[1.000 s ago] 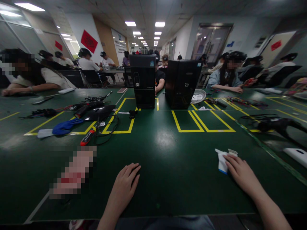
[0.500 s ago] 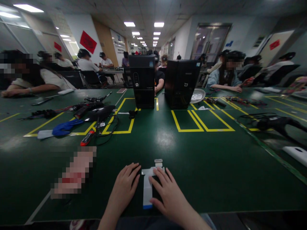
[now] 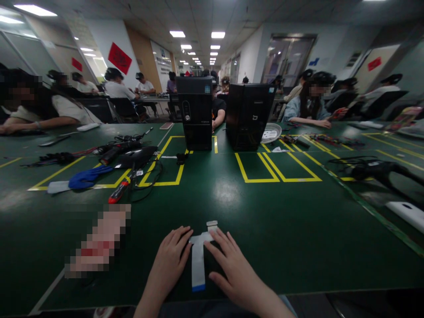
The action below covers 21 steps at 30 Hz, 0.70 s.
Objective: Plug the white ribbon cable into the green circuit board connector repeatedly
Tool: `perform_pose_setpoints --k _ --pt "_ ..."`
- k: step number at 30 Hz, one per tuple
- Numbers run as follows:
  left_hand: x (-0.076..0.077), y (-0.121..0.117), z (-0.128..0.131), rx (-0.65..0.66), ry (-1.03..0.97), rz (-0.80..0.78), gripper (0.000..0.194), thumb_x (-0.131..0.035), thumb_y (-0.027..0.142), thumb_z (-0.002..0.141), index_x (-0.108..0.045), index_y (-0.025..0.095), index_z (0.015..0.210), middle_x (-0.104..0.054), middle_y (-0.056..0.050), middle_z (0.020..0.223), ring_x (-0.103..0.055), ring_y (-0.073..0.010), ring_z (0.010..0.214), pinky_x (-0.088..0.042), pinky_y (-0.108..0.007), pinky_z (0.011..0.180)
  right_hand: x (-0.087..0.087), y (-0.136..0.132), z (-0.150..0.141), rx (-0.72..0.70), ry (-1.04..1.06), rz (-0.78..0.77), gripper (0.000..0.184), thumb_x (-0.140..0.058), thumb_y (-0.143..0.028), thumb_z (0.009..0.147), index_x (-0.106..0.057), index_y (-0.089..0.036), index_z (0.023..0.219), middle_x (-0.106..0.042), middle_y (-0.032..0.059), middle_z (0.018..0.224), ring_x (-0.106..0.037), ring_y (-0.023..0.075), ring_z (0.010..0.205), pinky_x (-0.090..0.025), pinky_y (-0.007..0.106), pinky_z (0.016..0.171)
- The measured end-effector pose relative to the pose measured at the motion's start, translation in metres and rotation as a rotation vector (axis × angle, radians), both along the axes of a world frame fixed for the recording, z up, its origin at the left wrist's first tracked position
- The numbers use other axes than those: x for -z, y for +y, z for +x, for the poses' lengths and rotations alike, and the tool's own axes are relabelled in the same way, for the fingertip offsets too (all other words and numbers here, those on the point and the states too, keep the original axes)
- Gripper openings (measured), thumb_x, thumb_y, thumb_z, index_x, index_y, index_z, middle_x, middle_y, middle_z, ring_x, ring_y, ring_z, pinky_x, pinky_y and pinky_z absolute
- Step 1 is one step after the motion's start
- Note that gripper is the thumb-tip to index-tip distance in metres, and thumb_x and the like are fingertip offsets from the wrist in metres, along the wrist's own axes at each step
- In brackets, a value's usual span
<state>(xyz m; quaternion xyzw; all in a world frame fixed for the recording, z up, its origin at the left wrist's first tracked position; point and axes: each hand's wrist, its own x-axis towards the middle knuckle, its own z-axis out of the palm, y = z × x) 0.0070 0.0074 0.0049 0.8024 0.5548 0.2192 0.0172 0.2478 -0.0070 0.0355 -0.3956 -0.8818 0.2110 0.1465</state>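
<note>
A white flat ribbon cable (image 3: 198, 265) lies on the green table between my hands. Its long strip ends in a blue tip near me, and a small connector (image 3: 212, 224) sits at its far end. My left hand (image 3: 174, 254) rests palm down with fingers extended, its fingertips at the left edge of the cable's crosspiece. Spread over the right part of the cable is my right hand (image 3: 230, 263), its fingertips touching the crosspiece and covering some of it. The right thumb lies apart from the long strip.
Two black computer towers (image 3: 195, 115) (image 3: 250, 117) stand ahead. At left lie a red-black screwdriver (image 3: 118, 192), a blue glove (image 3: 88, 176), tangled cables and a pixelated object (image 3: 99, 243). A white basket (image 3: 270, 132) and black cables (image 3: 380, 170) are rightward. Several people sit around.
The ribbon cable has slid slightly left towards my left hand, leaving a gap between its long strip and my right thumb. Both hands stay nearly in place; the view has shifted a little.
</note>
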Motion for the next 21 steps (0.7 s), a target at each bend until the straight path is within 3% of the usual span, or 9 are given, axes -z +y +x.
perform_pose_setpoints --k 2,4,8,10,13,16,21 --pt "0.0 0.0 0.0 -0.009 0.0 -0.002 0.033 -0.045 0.025 0.096 -0.058 0.023 0.127 -0.059 -0.007 0.13 -0.052 -0.0262 0.122 -0.041 -0.05 0.104 0.004 0.01 0.024 0.122 0.012 0.069 0.058 -0.039 -0.045 0.095 -0.028 -0.028 0.149 -0.019 0.0058 0.157 -0.015 0.0241 0.144 -0.021 0.05 0.115" --pt "0.0 0.0 -0.001 -0.007 -0.001 -0.001 0.034 -0.045 0.027 0.096 -0.058 0.024 0.127 -0.06 -0.006 0.129 -0.053 -0.0263 0.122 -0.041 -0.051 0.104 0.009 0.026 0.066 0.352 -0.001 0.16 0.056 -0.034 -0.046 0.096 -0.033 -0.024 0.147 -0.023 0.0088 0.155 -0.018 0.0254 0.143 -0.025 0.051 0.114" --pt "-0.001 0.0 -0.001 -0.008 0.003 -0.006 0.034 -0.045 0.027 0.096 -0.059 0.023 0.127 -0.06 -0.007 0.129 -0.053 -0.0264 0.121 -0.042 -0.05 0.104 0.017 0.056 0.191 0.921 -0.173 0.307 0.072 -0.028 -0.057 0.09 -0.045 -0.004 0.136 -0.029 0.0264 0.148 -0.021 0.0392 0.14 -0.026 0.055 0.109" --pt "-0.001 0.0 -0.001 -0.009 0.005 -0.007 0.034 -0.045 0.028 0.096 -0.059 0.023 0.126 -0.06 -0.007 0.129 -0.053 -0.0267 0.121 -0.042 -0.05 0.103 0.016 0.059 0.254 1.205 -0.284 0.239 0.083 -0.024 -0.06 0.088 -0.042 0.005 0.136 -0.024 0.0345 0.145 -0.018 0.0454 0.138 -0.023 0.056 0.109" --pt "-0.001 0.0 -0.001 -0.008 0.001 -0.007 0.034 -0.045 0.029 0.096 -0.059 0.023 0.126 -0.06 -0.007 0.129 -0.053 -0.0271 0.122 -0.042 -0.051 0.103 0.012 0.051 0.324 1.547 -0.331 0.078 0.09 -0.015 -0.064 0.087 -0.039 0.006 0.139 -0.019 0.0356 0.146 -0.023 0.0475 0.134 -0.029 0.057 0.101" --pt "-0.001 0.0 -0.002 -0.017 0.003 -0.009 0.034 -0.045 0.029 0.096 -0.059 0.023 0.126 -0.06 -0.007 0.129 -0.053 -0.0273 0.122 -0.042 -0.051 0.103 0.011 0.043 0.358 1.703 -0.33 -0.022 0.092 -0.013 -0.064 0.085 -0.037 0.006 0.14 -0.026 0.0352 0.143 -0.026 0.0467 0.131 -0.03 0.056 0.096" --pt "-0.002 0.0 -0.001 -0.019 0.01 -0.022 0.035 -0.044 0.028 0.096 -0.059 0.022 0.127 -0.059 -0.007 0.13 -0.053 -0.0274 0.122 -0.042 -0.052 0.103 0.018 0.046 0.376 1.742 -0.337 -0.127 0.086 -0.016 -0.062 0.084 -0.041 -0.003 0.141 -0.034 0.0318 0.139 -0.027 0.0449 0.13 -0.028 0.056 0.091"
